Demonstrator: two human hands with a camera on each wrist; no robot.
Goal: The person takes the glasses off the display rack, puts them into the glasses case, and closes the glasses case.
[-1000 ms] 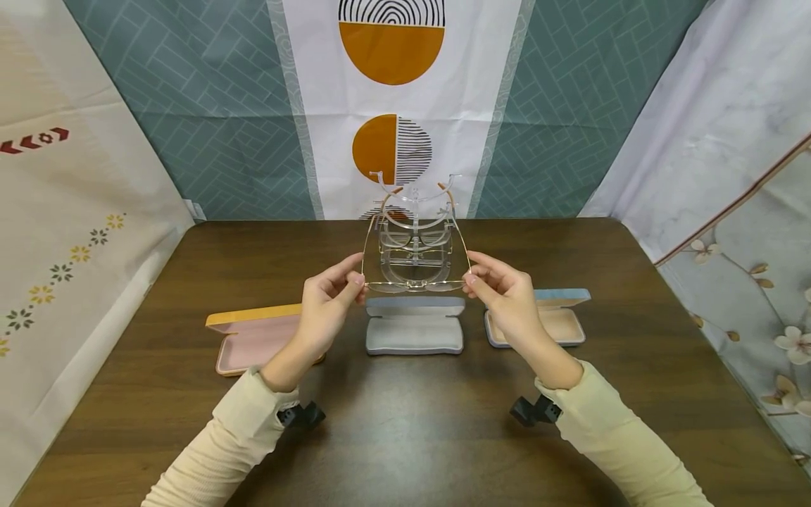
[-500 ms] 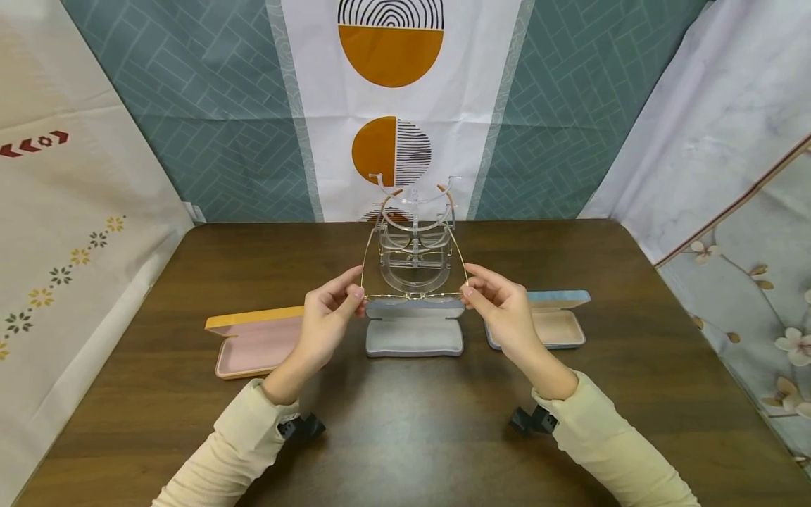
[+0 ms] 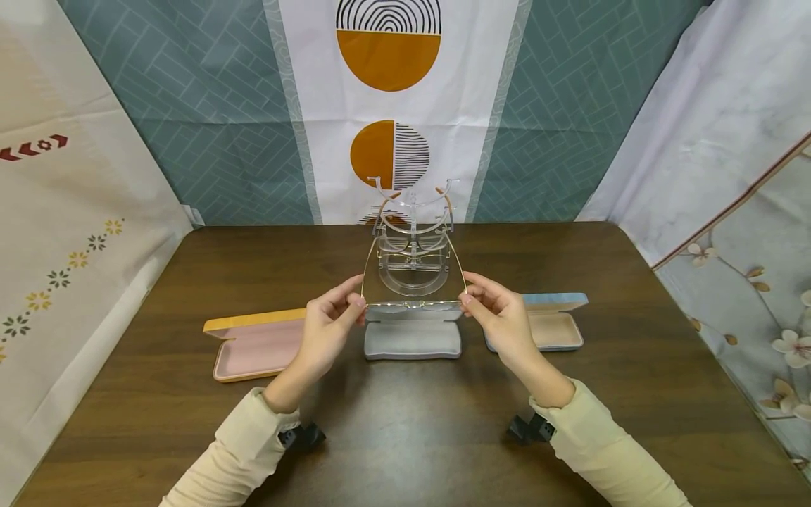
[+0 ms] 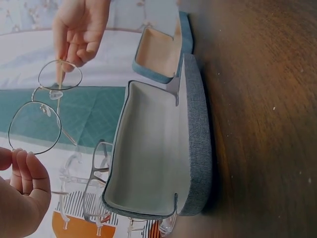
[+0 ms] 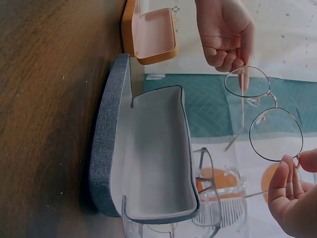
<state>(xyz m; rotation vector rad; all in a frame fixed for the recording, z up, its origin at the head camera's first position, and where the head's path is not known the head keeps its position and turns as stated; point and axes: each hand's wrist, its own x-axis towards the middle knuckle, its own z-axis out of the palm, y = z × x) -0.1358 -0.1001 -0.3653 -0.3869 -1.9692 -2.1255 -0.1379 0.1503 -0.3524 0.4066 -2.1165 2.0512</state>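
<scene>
My left hand and right hand pinch a pair of thin gold-framed eyeglasses, one at each side near the hinges. The temples are unfolded and point away toward a clear display stand. In the left wrist view the eyeglasses show round lenses and a thin bridge. Below and just in front of them an open grey glasses case lies on the table; its pale inside holds nothing. The stand bears other glasses, partly hidden behind the case in the wrist views.
To the left, an open yellow case with pink lining is partly covered by my left hand. An open blue case with beige lining lies at the right, partly behind my right hand. A patterned cloth hangs behind the wooden table.
Both hands have lowered the eyeglasses toward me, away from the stand, so the frame now overlaps the grey case's lid. The cases have stayed in place.
</scene>
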